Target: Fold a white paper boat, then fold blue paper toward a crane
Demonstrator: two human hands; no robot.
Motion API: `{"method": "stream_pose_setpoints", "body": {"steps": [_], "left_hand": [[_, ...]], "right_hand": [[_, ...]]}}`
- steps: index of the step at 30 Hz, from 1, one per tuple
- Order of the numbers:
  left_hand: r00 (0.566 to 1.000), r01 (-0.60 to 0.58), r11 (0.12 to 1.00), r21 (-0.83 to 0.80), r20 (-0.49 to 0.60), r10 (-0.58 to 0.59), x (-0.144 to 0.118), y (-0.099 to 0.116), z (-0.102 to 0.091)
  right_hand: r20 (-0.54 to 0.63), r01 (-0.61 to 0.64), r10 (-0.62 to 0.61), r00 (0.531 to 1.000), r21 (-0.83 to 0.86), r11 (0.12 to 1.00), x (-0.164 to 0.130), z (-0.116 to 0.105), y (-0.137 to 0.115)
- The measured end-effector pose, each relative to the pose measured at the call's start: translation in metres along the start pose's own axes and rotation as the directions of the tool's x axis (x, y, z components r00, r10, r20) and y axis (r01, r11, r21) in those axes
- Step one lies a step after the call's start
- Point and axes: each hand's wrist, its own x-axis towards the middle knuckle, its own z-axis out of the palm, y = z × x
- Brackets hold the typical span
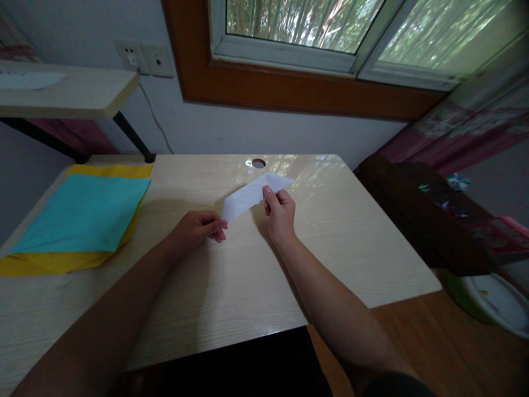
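A folded sheet of white paper [247, 197], long and narrow with slanted ends, is held up over the desk at a tilt. My left hand [205, 227] pinches its lower left tip between thumb and fingers. Near the paper's right part, my right hand [280, 212] is closed on the lower edge, thumb on the near face and fingers curled behind. The right end of the paper sticks out beyond that hand as a point. Beneath both hands lies the pale wood-grain desk [330, 248].
Turquoise paper [86, 212] lies over yellow paper [37, 264] on the desk's left side. A raised shelf [99, 91] on black legs stands behind them. At the back edge is a round cable hole [258, 164]. A white-and-green bin [491, 300] stands on the floor at right.
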Motion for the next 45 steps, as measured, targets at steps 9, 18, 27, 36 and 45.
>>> {"method": "stream_pose_setpoints", "body": {"steps": [9,18,27,36,45], "left_hand": [[0.999,-0.032,0.999,-0.003,0.011,0.032,0.0,-0.005,-0.002],[0.998,-0.063,0.998,0.024,-0.003,0.063,-0.001,-0.008,-0.004],[0.978,-0.15,0.989,-0.012,-0.151,0.147,0.002,-0.002,-0.002],[0.97,-0.134,0.988,-0.08,-0.214,0.115,0.006,-0.003,-0.001],[0.976,-0.063,0.996,0.058,-0.207,0.074,0.0,-0.001,-0.002]], "right_hand": [[-0.043,-0.012,0.011,0.999,-0.013,1.0,-0.001,0.001,-0.003],[-0.063,-0.013,0.015,0.998,0.025,1.0,0.002,0.0,-0.003],[-0.046,-0.05,0.052,0.998,0.04,0.998,0.005,0.001,0.0],[0.385,-0.095,0.144,0.912,-0.144,0.985,-0.009,0.008,-0.014],[0.701,0.049,0.142,0.699,-0.245,0.968,-0.015,0.008,-0.015]]}}
